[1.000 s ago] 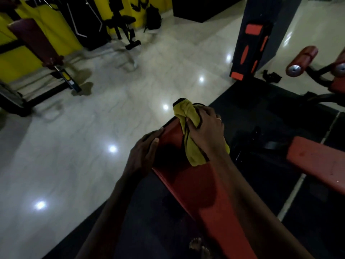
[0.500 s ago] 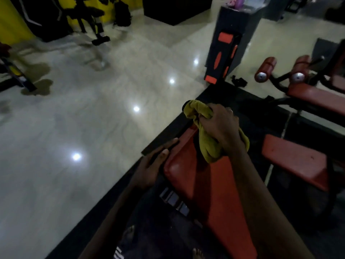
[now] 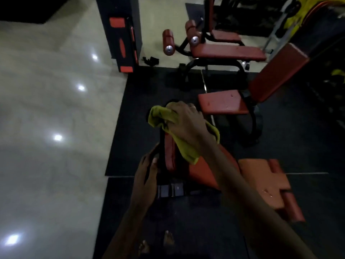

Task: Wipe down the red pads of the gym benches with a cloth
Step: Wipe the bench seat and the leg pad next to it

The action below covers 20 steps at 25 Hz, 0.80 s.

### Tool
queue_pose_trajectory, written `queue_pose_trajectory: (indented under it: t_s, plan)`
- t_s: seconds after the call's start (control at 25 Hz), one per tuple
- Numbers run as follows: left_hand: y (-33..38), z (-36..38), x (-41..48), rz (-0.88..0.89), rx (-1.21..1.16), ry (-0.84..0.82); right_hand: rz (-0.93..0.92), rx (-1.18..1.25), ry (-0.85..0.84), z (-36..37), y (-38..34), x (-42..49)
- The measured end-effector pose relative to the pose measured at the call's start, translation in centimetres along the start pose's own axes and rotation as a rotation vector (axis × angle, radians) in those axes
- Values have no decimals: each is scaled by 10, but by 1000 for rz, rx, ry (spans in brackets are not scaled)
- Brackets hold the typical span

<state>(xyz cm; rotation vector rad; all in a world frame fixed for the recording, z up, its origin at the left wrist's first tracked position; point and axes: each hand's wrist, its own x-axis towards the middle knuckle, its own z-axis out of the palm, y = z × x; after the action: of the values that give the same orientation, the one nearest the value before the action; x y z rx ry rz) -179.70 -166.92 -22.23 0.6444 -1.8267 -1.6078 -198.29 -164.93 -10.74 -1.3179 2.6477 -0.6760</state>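
Cloth [image 3: 158,116] is bunched, yellow-green, and pressed on the top end of the inclined red pad [image 3: 199,174]. Part of it is draped down the pad face and part is hung off the right side. It is gripped by the right hand [image 3: 186,124], with the fingers curled closed over the bundle. The pad's dark left edge is touched by the left hand [image 3: 147,171], fingers roughly straight and laid along it, nothing held. The pad is seen as dull red-orange in dim light, with a side seam visible on the left. A seat pad [image 3: 261,182] is located just right of the forearm, small marks on it. Room to move: a black mat [image 3: 130,118] is spread around the bench, and a pale glossy floor [image 3: 46,109] is open on the left. On the right a second bench [image 3: 222,103] is set near, with a roller bench [image 3: 227,53] beyond it. A black pillar [image 3: 119,6] is placed at the mat's far edge.
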Motion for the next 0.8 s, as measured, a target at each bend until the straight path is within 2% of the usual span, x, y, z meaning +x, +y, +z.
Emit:
queue_pose_trajectory:
  t_s: [0.16, 0.24, 0.44, 0.56, 0.64, 0.72, 0.8]
  plan:
    - [-12, -29, 22, -233, -101, 112, -52, -40, 31, 17, -9, -55]
    - [-2, -41, 41, -228, -98, 113, 11, -46, 28, 17, -9, -48]
    - [28, -32, 143, -108, -100, -205, 81, -99, 76, 17, -15, -42]
    - [39, -7, 196, -138, -18, -460, 227, -109, 104, 21, -28, -57]
    - [29, 2, 210, -112, 101, -602, 310, -86, 206, 30, -36, -84]
    - [18, 0, 220, -43, 192, -668, 332, -159, 271, 40, -50, -105]
    - [11, -2, 232, -17, 223, -718, 424, -251, 258, 44, -66, -97]
